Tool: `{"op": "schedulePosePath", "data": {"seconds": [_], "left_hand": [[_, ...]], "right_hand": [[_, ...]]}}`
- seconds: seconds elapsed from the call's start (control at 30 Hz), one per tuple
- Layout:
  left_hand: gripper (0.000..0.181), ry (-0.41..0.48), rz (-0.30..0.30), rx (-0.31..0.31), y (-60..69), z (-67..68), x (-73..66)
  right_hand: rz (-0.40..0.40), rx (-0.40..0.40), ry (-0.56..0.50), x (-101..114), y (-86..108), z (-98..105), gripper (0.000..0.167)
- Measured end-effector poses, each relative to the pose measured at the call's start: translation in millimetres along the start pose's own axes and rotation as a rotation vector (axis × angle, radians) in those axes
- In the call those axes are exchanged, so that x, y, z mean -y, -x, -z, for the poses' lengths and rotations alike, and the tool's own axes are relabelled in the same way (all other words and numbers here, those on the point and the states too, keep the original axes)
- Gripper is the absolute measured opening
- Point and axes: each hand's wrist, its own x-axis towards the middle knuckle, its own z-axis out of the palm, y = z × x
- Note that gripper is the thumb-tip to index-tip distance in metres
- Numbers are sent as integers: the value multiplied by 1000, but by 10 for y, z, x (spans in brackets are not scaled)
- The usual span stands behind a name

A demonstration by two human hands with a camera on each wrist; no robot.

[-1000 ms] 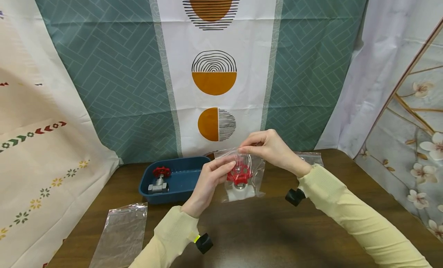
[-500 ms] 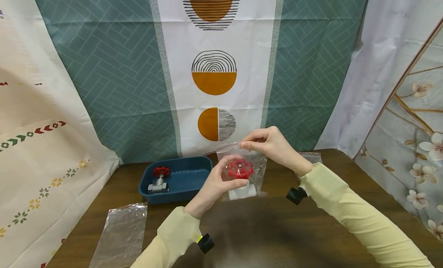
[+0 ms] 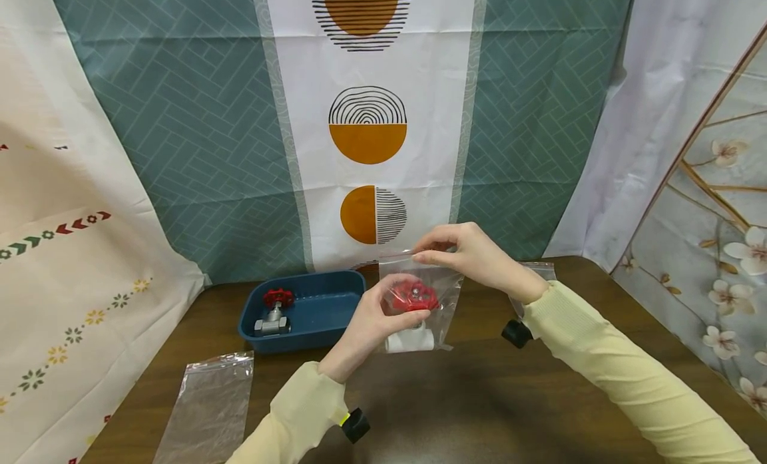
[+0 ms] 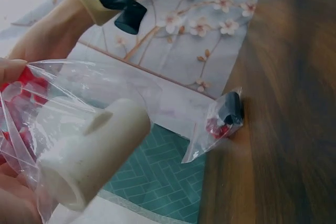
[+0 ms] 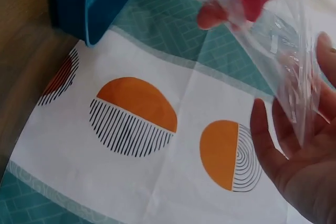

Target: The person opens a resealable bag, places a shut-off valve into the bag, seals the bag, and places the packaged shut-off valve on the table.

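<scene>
A clear zip bag [image 3: 448,287] hangs above the table with a valve in it, its white tubular body [image 3: 409,339] at the bottom and its red handwheel [image 3: 415,295] above. My left hand [image 3: 370,321] grips the valve by the handwheel through the plastic, thumb in front. At the bag's top edge, my right hand [image 3: 473,259] pinches the plastic between thumb and fingers. From the left wrist the white body [image 4: 97,153] shows close up, its round end facing the camera. The right wrist view shows the stretched plastic [image 5: 283,51] running into the right hand [image 5: 310,156].
A blue tray [image 3: 326,314] at the back left holds a metal valve [image 3: 274,321] with a red handwheel. A flat zip bag [image 3: 206,407] lies front left. Behind my right hand is another bag [image 4: 226,116] containing a dark and red piece. Patterned cloth [image 3: 371,211] hangs behind the table.
My left hand has shifted from the bag's upper left side to a grip around the handwheel, thumb now in front. The right hand stays at the top edge, and the valve has tilted slightly.
</scene>
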Motion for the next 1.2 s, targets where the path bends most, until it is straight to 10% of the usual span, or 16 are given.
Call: {"op": "schedulePosePath", "data": {"seconds": [0.2, 0.67, 1.1, 1.2], "left_hand": [[48, -24, -13, 0, 29, -18, -45], [49, -30, -42, 9, 3, -13, -18], [43, -38, -18, -16, 88, 10, -283], [44, -28, -36, -11, 48, 28, -165]], "right_hand": [[-46, 69, -39, 23, -26, -17, 8], [87, -59, 7, 36, -20, -65, 8], [-133, 26, -44, 25, -44, -47, 21], [-118, 27, -37, 37, -57, -38, 20]]}}
